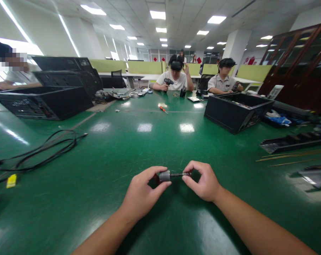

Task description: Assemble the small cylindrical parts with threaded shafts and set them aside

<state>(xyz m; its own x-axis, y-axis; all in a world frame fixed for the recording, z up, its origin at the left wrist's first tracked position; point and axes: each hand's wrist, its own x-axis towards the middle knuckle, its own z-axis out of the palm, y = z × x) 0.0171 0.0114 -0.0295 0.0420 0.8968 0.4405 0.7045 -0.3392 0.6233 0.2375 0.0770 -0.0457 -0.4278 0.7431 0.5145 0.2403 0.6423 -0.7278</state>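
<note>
Low over the green table, both my hands hold one small piece, a grey metal cylinder (165, 176) with a thin dark rod (177, 174) coming out of its right side. The thumb and fingers of my left hand (141, 193) are closed around the cylinder. My right hand (204, 180) pinches the far end of the rod between thumb and forefinger. The rod lies about level, pointing right. What the cylinder is exactly, I cannot make out; my left fingers hide its left end.
Black cables (62, 145) with a yellow tag (11, 181) lie at left. Open black computer cases stand at left (70, 102) and right (221, 113). An orange screwdriver (163, 109) lies farther off. Metal strips (293, 141) and thin rods (290, 155) are at right. Across the table, a person holds a drill (168, 81).
</note>
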